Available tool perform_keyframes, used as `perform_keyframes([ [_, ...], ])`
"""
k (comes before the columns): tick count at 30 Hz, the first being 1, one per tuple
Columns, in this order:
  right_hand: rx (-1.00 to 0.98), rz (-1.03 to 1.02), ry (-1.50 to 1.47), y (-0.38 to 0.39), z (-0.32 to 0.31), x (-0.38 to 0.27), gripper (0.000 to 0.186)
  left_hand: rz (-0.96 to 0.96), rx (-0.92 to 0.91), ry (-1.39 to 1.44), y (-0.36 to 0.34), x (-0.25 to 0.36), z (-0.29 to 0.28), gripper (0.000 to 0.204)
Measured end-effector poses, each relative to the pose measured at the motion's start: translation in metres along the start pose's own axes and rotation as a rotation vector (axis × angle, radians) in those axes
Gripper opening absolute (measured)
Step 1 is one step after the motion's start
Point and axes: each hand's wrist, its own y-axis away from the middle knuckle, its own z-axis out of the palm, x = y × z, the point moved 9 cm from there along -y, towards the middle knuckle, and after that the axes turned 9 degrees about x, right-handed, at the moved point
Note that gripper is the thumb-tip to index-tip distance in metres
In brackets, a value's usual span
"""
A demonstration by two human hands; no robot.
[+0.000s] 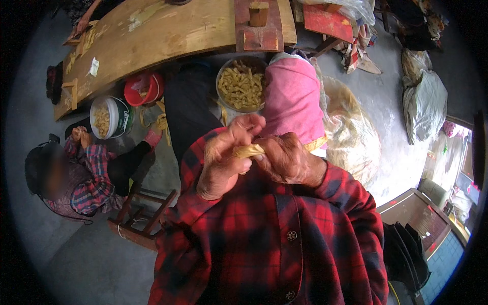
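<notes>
In front of my chest, both hands work on a pale yellow strip point(248, 151) that is folded or twisted at its near end. My left hand point(221, 160) pinches that end between thumb and fingers, its upper fingers slightly blurred. My right hand point(292, 158) closes round the strip just beside it. A flat yellow length shows past the right hand, over the pink cloth point(292, 96) on my knee. Just beyond my hands stands a round metal basin point(217, 84) of similar folded yellow pieces point(241, 81).
At the left sits another person point(91, 178) with hands together, near a white bucket point(122, 122) of pale pieces and a red bucket point(158, 89). A wooden board point(168, 33) spans the far side. A large plastic bag point(351, 132) lies right; a wooden stool point(147, 218) stands left.
</notes>
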Motion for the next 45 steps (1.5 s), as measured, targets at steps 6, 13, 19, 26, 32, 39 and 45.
perform_keyframes([
  [6,-0.131,-0.261,0.454,-0.001,-0.002,-0.002,0.022,-0.118,0.02,-0.665,0.002,-0.005,-0.011,0.026],
  [13,-0.279,-0.237,0.339,0.001,-0.014,0.002,0.025,-0.355,-0.07,-0.266,0.017,-0.03,-0.003,0.027],
  [19,-0.341,-0.048,-0.025,0.002,-0.029,0.003,0.031,-0.358,-0.31,-0.469,0.022,-0.018,0.01,0.014],
  [26,-0.401,0.039,-0.101,0.007,-0.034,0.007,0.018,-0.142,-0.463,-0.683,0.024,0.002,0.011,0.015],
  [32,-0.413,0.241,-0.333,0.018,-0.032,0.022,0.014,-0.223,-0.457,-0.627,0.025,0.005,0.003,0.014],
  [39,-0.401,0.408,-0.452,0.022,-0.018,0.045,0.014,0.123,-0.449,-0.882,0.014,0.01,0.022,0.049],
  [45,-0.34,0.403,-0.45,0.023,-0.022,0.051,0.015,-0.06,-0.346,-0.798,0.0,-0.014,0.029,0.035],
])
